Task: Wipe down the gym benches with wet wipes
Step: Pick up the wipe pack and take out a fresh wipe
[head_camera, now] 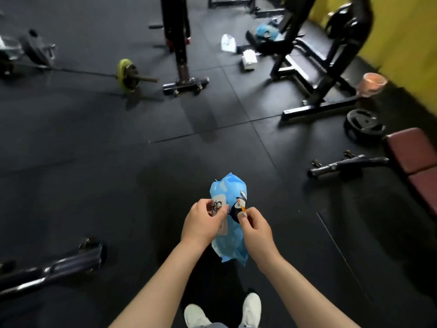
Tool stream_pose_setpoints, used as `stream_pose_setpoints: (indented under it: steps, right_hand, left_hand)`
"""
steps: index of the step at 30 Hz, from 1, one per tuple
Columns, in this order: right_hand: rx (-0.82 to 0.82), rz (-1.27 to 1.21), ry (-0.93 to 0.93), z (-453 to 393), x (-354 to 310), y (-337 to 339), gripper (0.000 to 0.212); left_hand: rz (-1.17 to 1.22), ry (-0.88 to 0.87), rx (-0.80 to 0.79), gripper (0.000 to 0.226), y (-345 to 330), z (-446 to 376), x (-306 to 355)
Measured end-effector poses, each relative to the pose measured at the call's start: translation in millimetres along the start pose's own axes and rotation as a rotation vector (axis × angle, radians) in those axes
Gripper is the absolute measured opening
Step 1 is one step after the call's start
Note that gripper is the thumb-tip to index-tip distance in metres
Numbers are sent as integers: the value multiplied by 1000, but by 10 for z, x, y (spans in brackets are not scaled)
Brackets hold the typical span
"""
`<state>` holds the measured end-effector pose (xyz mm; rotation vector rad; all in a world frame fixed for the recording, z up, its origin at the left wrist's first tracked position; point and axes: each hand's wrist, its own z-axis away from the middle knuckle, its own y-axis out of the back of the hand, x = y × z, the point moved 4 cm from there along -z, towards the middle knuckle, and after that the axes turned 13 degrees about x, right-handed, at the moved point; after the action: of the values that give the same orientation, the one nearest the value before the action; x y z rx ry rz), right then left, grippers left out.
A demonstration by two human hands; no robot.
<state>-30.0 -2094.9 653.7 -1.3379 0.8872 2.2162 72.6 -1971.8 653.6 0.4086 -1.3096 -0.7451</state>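
Black rubber floor tiles (118,162) beneath crinkled blue plastic wipe pack (233,235), pinched between left hand (201,223) and right hand (256,230) grips.

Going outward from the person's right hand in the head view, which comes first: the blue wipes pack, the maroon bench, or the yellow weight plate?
From the right hand:
1. Blue wipes pack, pinched in both hands.
2. Maroon bench, at the right edge.
3. Yellow weight plate, far upper left on its barbell.

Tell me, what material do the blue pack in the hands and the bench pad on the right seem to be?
The wet-wipe pack looks like thin soft plastic film: it crinkles and carries printed pictures. The bench pad looks like dark red vinyl or leatherette over padding, smooth with a seam; which one is unclear.
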Motion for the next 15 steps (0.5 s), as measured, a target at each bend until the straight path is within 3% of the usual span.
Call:
stream_pose_setpoints:
  steps: [5, 9, 12, 15]
  right_hand:
    - [141, -84, -5, 17, -46, 738, 30]
    - [211, -119, -27, -21, -40, 1384, 30]
    - [213, -151, -4, -57, -69, 1806, 29]
    - [225, -188, 0, -83, -46, 2137, 30]
  left_hand:
    - [-28, -95, -135, 50, -386, 195, 632]
    - [167, -85, -336, 46, -720, 472, 1056]
    - [248, -132, -380, 50, -946, 643, 1344]
    - [273, -202, -410, 26, -1127, 822, 1630]
